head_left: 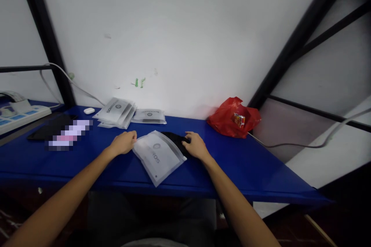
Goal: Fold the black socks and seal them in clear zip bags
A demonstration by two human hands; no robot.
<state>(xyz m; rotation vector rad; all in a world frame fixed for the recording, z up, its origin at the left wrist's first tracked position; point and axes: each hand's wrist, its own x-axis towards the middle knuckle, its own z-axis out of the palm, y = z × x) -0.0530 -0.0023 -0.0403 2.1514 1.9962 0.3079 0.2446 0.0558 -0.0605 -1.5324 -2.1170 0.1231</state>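
A frosted zip bag [159, 158] with dark printing lies tilted on the blue table in front of me. My left hand [125, 142] is closed at its left edge, gripping the plastic there. From the bag's slider-side opening, a folded piece of black cloth [176, 139] sticks out to the right. My right hand [196, 146] has its thumb and fingers curled on the cloth's right end. How much of the cloth lies inside the bag is hard to make out.
A stack of similar frosted bags [114, 112] and another flat bag [150, 115] lie by the wall. A red plastic bag [232, 117] sits at the back right. Leftward are a white earbud case [89, 110], a dark tablet [50, 127] and a power strip [27, 117].
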